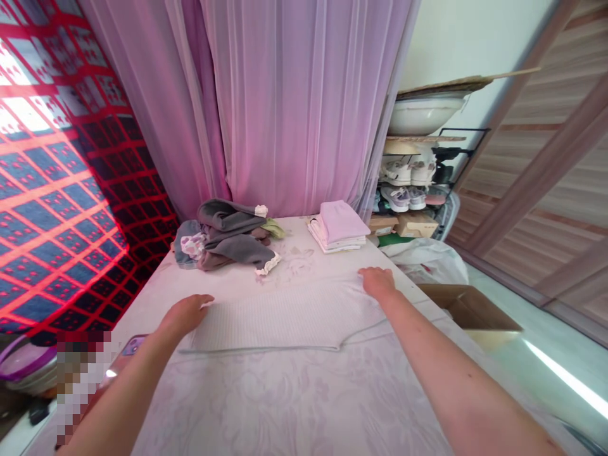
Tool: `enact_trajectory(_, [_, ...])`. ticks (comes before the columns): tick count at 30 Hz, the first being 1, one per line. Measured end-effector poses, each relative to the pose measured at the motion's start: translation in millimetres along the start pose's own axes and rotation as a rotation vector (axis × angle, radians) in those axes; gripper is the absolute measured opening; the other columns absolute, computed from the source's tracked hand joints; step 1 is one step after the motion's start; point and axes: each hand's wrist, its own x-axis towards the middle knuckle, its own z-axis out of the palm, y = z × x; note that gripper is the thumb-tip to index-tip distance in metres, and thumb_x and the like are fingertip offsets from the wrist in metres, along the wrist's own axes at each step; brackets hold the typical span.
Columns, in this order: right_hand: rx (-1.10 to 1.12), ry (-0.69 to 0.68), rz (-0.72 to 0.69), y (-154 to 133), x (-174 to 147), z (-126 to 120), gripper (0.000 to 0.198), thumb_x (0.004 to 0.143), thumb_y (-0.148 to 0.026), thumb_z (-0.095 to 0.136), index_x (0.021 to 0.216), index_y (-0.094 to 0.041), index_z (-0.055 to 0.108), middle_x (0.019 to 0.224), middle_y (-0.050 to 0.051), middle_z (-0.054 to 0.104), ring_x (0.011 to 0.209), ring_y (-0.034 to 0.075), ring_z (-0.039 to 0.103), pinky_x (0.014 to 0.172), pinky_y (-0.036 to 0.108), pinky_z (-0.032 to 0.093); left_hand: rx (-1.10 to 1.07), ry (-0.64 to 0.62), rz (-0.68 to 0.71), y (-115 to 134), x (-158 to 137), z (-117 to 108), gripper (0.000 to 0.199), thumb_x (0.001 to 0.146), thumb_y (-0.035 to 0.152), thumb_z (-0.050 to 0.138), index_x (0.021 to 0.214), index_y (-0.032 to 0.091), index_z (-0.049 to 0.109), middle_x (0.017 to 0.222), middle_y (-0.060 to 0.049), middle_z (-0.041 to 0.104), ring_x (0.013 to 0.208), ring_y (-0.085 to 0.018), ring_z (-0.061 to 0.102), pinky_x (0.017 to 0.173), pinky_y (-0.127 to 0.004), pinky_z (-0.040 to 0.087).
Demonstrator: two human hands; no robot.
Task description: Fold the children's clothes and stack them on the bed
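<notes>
A white ribbed knit top point(285, 320) lies spread on the bed in front of me, its long near edge fairly straight and its right part narrowing. At its far left corner, my left hand point(184, 315) has thumb and fingers closed on the fabric. My right hand point(379, 282) is at the top's far right end with fingers curled on the cloth there; the fingertips are partly hidden. Beyond the top, a heap of dark grey clothes point(237, 234) lies to the left. A folded pink and white stack of clothes point(339, 221) sits to the right.
The bed point(266, 405) has a pale floral cover. A phone point(133, 345) rests by my left forearm. Purple curtains point(294, 107) hang behind. To the right stand a shoe rack point(403, 183), a white plastic bag point(427, 259) and a brown bin point(470, 307). A purple-rimmed bucket point(28, 361) is lower left.
</notes>
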Motion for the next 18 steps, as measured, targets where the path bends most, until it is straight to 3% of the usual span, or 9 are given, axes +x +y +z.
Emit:
enact_trajectory(3, [-0.017,0.012,-0.005,3,0,-3,0.045,0.086,-0.003,0.035,0.112,-0.02,0.067,0.114,0.013,0.066,0.11,0.024,0.056,0.089,0.04,0.033,-0.029,-0.116,-0.016,-4,4,-3,0.039,0.076,0.025,0.047,0.11,0.022,0.067,0.112,-0.008,0.07,0.101,-0.024,0.065,0.084,-0.032,0.046])
enact_trajectory(7, [-0.027,0.063,-0.007,3,-5,-6,0.043,0.086,-0.003,0.034,0.107,-0.017,0.07,0.113,0.015,0.065,0.111,0.026,0.054,0.091,0.04,0.032,-0.105,-0.108,-0.043,-8,3,-2,0.03,0.065,0.03,0.055,0.09,0.021,0.068,0.094,-0.007,0.071,0.089,-0.026,0.064,0.076,-0.032,0.044])
enact_trajectory(11, [0.027,0.152,-0.025,-15,-18,-11,0.05,0.086,-0.005,0.037,0.129,-0.019,0.057,0.13,0.015,0.057,0.119,0.026,0.049,0.094,0.04,0.035,-0.206,-0.107,-0.055,-12,3,-2,0.019,0.059,0.033,0.057,0.073,0.021,0.062,0.081,-0.004,0.068,0.082,-0.025,0.063,0.07,-0.031,0.043])
enact_trajectory(13, [0.155,0.19,-0.143,-37,-30,-16,0.052,0.084,-0.007,0.041,0.134,-0.018,0.053,0.136,0.013,0.054,0.122,0.024,0.047,0.098,0.037,0.036,-0.264,-0.102,-0.068,-12,1,-4,0.02,0.058,0.035,0.058,0.071,0.021,0.058,0.076,-0.003,0.065,0.079,-0.023,0.062,0.067,-0.029,0.043])
enact_trajectory(15, [0.325,0.192,-0.319,-68,-47,-22,0.047,0.083,-0.009,0.044,0.127,-0.016,0.059,0.132,0.01,0.057,0.122,0.021,0.049,0.103,0.033,0.036,-0.38,-0.106,-0.083,-9,-4,-9,0.025,0.059,0.04,0.058,0.075,0.021,0.056,0.072,0.0,0.063,0.074,-0.021,0.061,0.063,-0.027,0.042])
enact_trajectory(18, [0.57,0.154,-0.551,-125,-82,-33,0.043,0.084,-0.013,0.045,0.123,-0.019,0.062,0.128,0.007,0.061,0.116,0.018,0.056,0.104,0.03,0.039,-0.787,-0.143,-0.126,5,-19,-23,0.04,0.06,0.048,0.063,0.089,0.021,0.055,0.072,0.002,0.061,0.067,-0.018,0.058,0.057,-0.025,0.041])
